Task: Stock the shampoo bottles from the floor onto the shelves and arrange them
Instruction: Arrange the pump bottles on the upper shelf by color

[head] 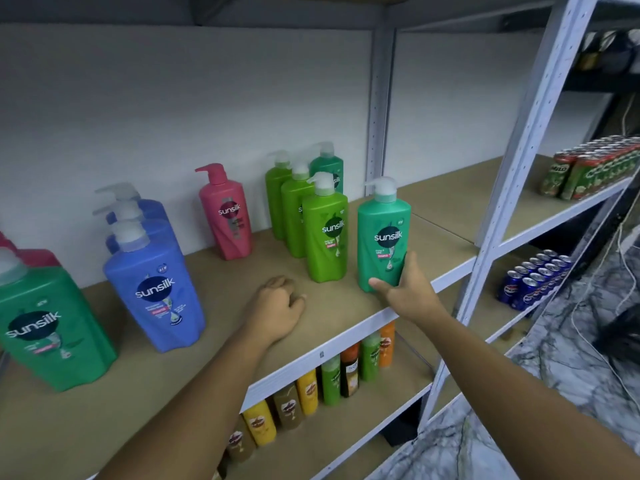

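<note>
Both bare forearms reached from the lower frame: the right hand [407,289] gripped a teal shampoo bottle [383,237] standing right of centre on the shelf [349,329]; the left hand [277,303] rested loosely curled, empty, at centre.

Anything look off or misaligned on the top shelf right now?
Nothing spilled or damaged. The pink bottle leans and stands alone at the back. The right hand holds a teal bottle upright near the shelf edge.

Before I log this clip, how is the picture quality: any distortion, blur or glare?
Head view: wide-angle bending bows the shelf upright and the shelf edge. The lighting is dim and even, with no strong glare. The whole frame is slightly soft, and the small print on the teal bottle at the right hand is unreadable. The left hand is not motion-blurred.
</note>
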`<state>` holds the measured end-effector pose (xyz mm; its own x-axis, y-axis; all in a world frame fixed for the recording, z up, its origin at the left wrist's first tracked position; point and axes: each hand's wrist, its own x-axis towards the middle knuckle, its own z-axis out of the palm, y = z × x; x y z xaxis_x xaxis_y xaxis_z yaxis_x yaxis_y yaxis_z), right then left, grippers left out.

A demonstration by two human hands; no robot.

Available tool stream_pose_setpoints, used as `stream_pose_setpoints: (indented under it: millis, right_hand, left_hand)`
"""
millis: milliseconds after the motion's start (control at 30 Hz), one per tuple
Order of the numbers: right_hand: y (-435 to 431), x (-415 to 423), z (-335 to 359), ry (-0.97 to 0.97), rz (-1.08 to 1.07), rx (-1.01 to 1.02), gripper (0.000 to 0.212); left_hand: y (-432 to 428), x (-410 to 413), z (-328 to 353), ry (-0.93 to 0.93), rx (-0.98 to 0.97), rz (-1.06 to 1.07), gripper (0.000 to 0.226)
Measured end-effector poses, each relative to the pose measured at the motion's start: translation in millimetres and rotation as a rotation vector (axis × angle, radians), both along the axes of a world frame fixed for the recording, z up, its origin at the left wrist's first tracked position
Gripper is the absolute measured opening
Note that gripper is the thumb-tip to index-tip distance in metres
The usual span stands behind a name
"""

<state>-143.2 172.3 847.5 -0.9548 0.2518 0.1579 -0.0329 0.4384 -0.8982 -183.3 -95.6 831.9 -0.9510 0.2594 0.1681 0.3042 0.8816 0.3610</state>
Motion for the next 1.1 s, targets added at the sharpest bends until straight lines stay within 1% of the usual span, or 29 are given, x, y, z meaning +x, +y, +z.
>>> stream_pose_setpoints:
  millis: [200, 367, 500, 733, 833, 900, 967, 1100]
  right_hand:
    - [23, -51, -1, -0.073, -0.035, 0.058, 0.055]
    - [34, -94, -8, -0.064, -0.005, 0.052, 0.061]
    - [41, -121, -9, -0.066, 0.012, 0.079, 0.061]
    - [56, -163, -15, -0.066, 0.066, 0.150, 0.063]
    - [56, -172, -17, -0.054, 0.066, 0.217, 0.057]
    - [54, -172, -19, -0.054, 0.052, 0.298, 0.057]
    - [52, -172, -22, -0.056, 0.034, 0.407, 0.063]
    - [53, -172, -23, -0.095, 0.026, 0.540, 0.075]
  left_hand:
    - [6, -26, -1, 0.025, -0.051, 0.032, 0.048]
    - [7, -41, -5, 0.059, -0.054, 0.078, 0.062]
    - [8, -53, -7, 0.073, -0.068, 0.113, 0.046]
    - [8, -58, -15, 0.107, -0.034, 0.170, 0.053]
    - [7, -53, -18, 0.125, -0.025, 0.207, 0.048]
    - [8, -52, -17, 0.123, -0.010, 0.212, 0.045]
    - [9, -51, -17, 0.106, 0.011, 0.209, 0.045]
    - [11, -51, -14, 0.109, 0.024, 0.210, 0.049]
